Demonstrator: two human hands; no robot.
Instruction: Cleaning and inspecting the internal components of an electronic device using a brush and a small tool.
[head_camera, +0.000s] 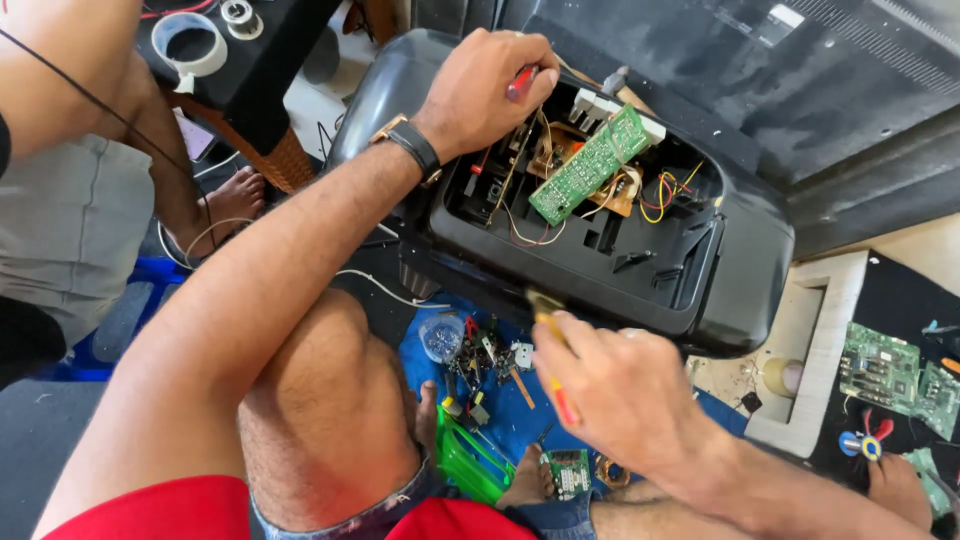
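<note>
The left hand (485, 90), with a dark watch (415, 148) on the wrist, sits at the upper middle of the frame on the rim of an opened black casing (620, 265). Its fingers are curled tight around a red-handled tool (521, 80), whose tip is hidden behind the hand. Inside the casing, just right of that hand, a green circuit board (590, 163) stands tilted above brown parts and a tangle of red and yellow wires (662, 192). The right hand (620, 395) is at the lower middle of the frame, just below the casing's near edge, fingers closed around a brush (548, 320) with a yellow and red handle, its bristle end touching the casing's rim. Below the casing lies a blue cloth (520, 410) strewn with small parts, and a second small green board (568, 472) lies near the bottom edge. At the right edge more green boards (880, 368) rest on a dark mat.
</note>
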